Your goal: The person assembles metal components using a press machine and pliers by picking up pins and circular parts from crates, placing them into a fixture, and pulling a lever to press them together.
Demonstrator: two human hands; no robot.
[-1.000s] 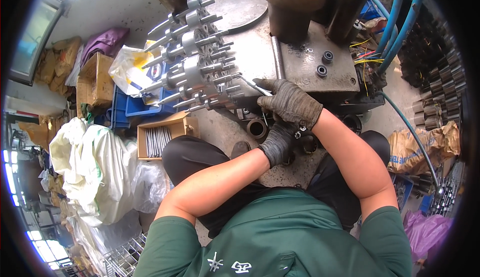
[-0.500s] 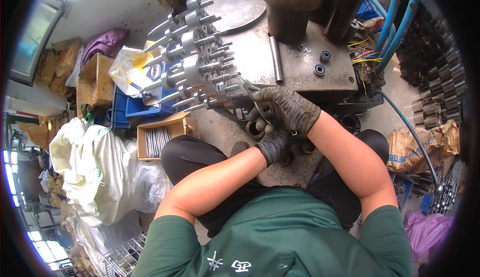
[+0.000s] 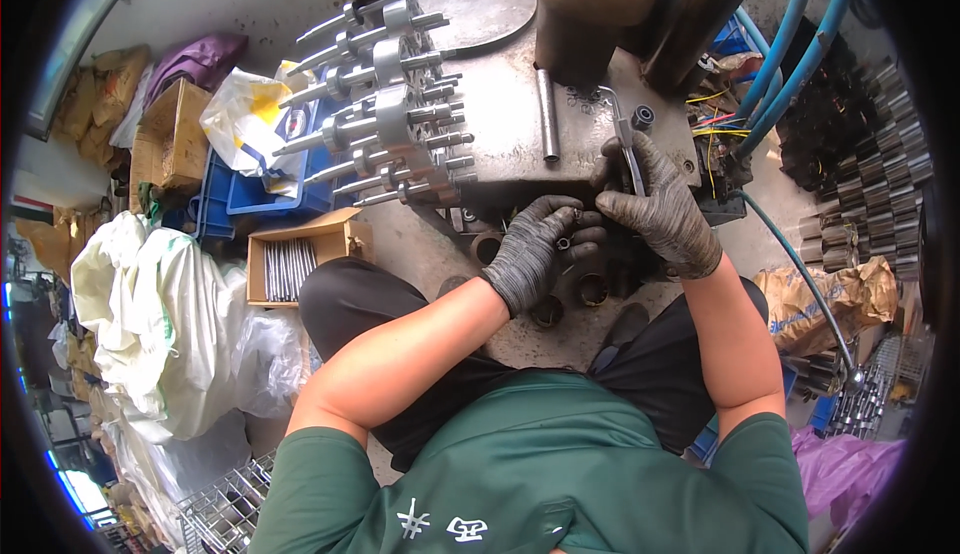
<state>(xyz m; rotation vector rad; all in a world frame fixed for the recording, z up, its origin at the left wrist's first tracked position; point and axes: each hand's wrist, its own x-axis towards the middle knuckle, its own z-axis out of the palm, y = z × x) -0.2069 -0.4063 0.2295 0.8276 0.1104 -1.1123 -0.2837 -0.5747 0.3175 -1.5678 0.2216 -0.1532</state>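
In my right hand (image 3: 665,209) a pair of bent-nose pliers (image 3: 628,149) points up and away, its tip over the machine's steel table (image 3: 500,84). The gloved fingers wrap its handles. My left hand (image 3: 535,254), also gloved, is closed at the fingertips on a small dark ring (image 3: 565,244) beside the table's near edge. Just beyond the pliers lies a black-and-silver bearing (image 3: 643,115). A steel rod (image 3: 548,119) rests left of it. Several grey metal parts with shafts (image 3: 395,114) stand stacked at the table's left side.
Blue bins (image 3: 250,199) and a carton of metal rods (image 3: 290,264) stand at the left. A thick press column (image 3: 590,14) rises at the back. Blue hoses (image 3: 800,44) and loose wires hang at the right, near stacked metal cylinders (image 3: 880,174).
My hands, close together before, have moved apart. The right one has lifted the pliers right and upright over the table; the left has turned its fingers upward. The whole view has shifted slightly.
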